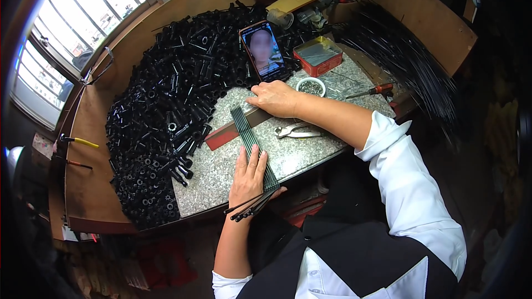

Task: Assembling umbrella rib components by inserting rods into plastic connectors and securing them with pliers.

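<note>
My left hand [248, 180] lies over a row of thin dark metal rods [242, 124], its fingers on top and the thumb showing on the far side. The rods' black ends [252, 209] stick out past my wrist, over the near edge of the worktop. Their other ends lie across a flat bar with a red end [221, 137]. My right hand [274, 98] is curled closed near the bar's far end, just below a propped phone [262, 50]. What its fingers hold, if anything, is hidden. Pliers [299, 131] lie below my right forearm.
A big heap of black tubular parts [172, 77] covers the left and back. Right of the phone stand a red tin [317, 58] and a white cup of small metal pieces [310, 86]. A screwdriver [377, 89] and long black rods [404, 55] lie at right.
</note>
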The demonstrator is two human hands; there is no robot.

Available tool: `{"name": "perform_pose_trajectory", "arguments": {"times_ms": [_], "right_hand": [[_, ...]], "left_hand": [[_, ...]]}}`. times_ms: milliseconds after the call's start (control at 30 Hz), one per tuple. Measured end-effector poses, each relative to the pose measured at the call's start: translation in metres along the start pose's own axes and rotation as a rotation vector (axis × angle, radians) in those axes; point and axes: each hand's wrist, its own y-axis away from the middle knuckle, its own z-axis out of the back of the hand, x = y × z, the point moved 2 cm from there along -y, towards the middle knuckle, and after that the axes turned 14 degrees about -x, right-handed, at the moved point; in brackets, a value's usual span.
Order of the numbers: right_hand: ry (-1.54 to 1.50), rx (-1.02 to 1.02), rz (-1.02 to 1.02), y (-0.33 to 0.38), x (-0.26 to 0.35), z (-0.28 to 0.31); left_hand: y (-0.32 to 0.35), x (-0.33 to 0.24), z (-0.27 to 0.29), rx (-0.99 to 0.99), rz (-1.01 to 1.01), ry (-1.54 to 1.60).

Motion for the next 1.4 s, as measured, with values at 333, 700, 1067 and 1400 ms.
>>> {"name": "perform_pose_trajectory", "arguments": {"times_ms": [333, 700, 1067, 1400], "right_hand": [[-0.022, -0.009, -0.002, 0.0008, -0.0012, -0.0006], [0.011, -0.011, 0.036, 0.0020, -0.0025, -0.0044], [0.018, 0.002, 0.019, 0.0018, -0.0021, -0.0055], [-0.060, -0.024, -0.019, 0.0006, -0.0005, -0.0009]], "left_hand": [[-0.0001, -0.0004, -0.0002, -0.009, -0.003, -0.021], [0.0002, 0.0002, -0.0003, -0.025, 0.005, 0.000], [0.0004, 0.0001, -0.0012, -0.038, 0.002, 0.004], [-0.0025, -0.0033, 0.0011, -0.024, 0.004, 0.006]]}}
